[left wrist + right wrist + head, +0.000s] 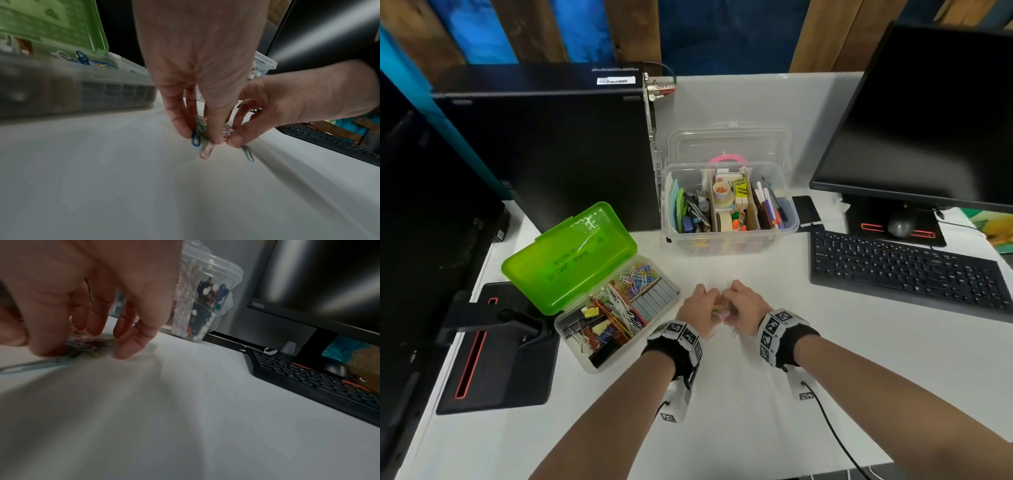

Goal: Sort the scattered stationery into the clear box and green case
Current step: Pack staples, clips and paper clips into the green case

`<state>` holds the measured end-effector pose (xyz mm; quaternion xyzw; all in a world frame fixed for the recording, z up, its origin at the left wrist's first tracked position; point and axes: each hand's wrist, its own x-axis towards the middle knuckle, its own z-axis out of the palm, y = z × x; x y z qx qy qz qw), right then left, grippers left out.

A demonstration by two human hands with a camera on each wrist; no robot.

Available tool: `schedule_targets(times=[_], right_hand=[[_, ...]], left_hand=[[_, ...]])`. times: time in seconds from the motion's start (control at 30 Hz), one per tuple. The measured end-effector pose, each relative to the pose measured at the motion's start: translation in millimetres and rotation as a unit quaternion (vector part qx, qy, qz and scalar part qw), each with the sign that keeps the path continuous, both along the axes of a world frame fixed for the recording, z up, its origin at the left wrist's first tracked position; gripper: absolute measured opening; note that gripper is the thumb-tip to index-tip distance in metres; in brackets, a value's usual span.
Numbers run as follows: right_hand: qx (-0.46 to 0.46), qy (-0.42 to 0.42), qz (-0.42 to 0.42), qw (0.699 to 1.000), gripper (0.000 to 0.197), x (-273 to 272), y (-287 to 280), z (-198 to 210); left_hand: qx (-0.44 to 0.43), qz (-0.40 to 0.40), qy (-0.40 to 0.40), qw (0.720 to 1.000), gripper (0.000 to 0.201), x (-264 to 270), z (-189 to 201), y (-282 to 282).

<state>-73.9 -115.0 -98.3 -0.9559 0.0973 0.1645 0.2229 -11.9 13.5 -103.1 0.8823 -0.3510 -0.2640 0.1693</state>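
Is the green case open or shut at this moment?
Open. The green case has its lid tilted up and back, and the paper clips, binder clips and staples in its clear tray show from above.

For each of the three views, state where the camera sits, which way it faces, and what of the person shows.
Head: worn high, looking down at the white desk; both forearms, left hand and right hand show.
Left wrist: low, looking along the left hand at the paper clips; the right hand enters.
Right wrist: low, looking along the right hand toward the keyboard.
All three share the paper clips.
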Motion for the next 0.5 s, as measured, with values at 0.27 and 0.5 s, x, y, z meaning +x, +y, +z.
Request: schedule_targets(times=[0.27,0.5], right_hand=[[-0.019,0.03,-0.004,0.999,0.02,3,7,9],[0.038,0.003,-0.055,0.998,0.012,7,-6,27]], left_hand=[[-0.015,0.04,-0.002,0.999,0.015,5,2,-3],[-0.07,0.083,0.017,0.994,0.013,18,17,7]])
